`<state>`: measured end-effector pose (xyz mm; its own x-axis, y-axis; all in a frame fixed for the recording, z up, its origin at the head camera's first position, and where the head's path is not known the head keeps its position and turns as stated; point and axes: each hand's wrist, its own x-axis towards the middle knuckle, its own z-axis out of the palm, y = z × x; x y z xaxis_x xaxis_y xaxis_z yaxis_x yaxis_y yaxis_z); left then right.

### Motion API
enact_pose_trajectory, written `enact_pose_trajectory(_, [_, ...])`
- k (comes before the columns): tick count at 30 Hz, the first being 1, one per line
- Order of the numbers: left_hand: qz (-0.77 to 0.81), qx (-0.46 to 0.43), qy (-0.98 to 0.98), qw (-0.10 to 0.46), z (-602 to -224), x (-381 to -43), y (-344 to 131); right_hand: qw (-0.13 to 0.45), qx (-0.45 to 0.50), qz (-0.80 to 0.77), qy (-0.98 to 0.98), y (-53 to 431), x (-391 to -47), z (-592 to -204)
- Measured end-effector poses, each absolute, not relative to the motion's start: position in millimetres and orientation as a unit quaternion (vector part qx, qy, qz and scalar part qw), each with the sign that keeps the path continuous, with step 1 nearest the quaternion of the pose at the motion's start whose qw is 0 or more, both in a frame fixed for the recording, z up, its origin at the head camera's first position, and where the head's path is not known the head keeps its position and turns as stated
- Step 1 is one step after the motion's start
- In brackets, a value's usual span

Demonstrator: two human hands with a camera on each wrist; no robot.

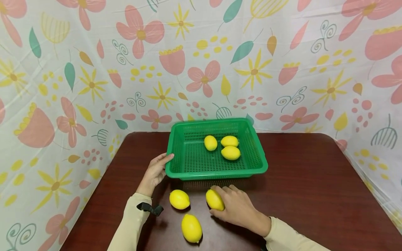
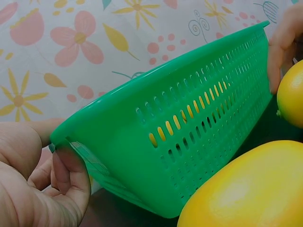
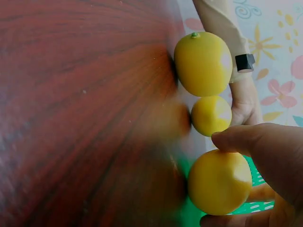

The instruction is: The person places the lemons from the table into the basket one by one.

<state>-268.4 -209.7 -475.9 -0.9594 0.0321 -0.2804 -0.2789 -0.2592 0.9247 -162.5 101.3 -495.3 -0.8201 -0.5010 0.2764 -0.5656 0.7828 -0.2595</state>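
A green plastic basket (image 1: 216,171) with slotted sides stands toward the back of the table, three lemons inside. My left hand (image 1: 156,171) grips its left rim, thumb on top and fingers curled beneath, as the left wrist view shows. In front of the basket, my right hand (image 1: 237,205) has its thumb and fingers around a lemon (image 1: 215,200) on the table. In the right wrist view that lemon (image 3: 220,182) sits between thumb and fingers. Left of it lies a second lemon (image 1: 179,199), and nearer the front edge a third lemon (image 1: 192,228).
The dark red-brown table (image 1: 301,181) extends to both sides of the basket. A flower-printed cloth (image 1: 204,52) hangs behind the table and along its sides. Inside the basket, two lemons (image 1: 230,153) touch at the right, with one lemon (image 1: 210,143) just left of them.
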Motion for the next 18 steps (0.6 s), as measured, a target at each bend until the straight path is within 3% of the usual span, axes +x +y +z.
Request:
enact_pose_trajectory(7, [0.787, -0.106, 0.600, 0.100, -476.0, -268.2, -209.6, 0.097, 0.284, 0.197, -0.933, 103.4, -164.2, -502.3])
enact_pose_trajectory(18, [0.793, -0.103, 0.593, 0.098, -477.2, -268.6, -209.3, 0.052, 0.272, 0.229, -0.933, 106.6, -164.7, -491.5])
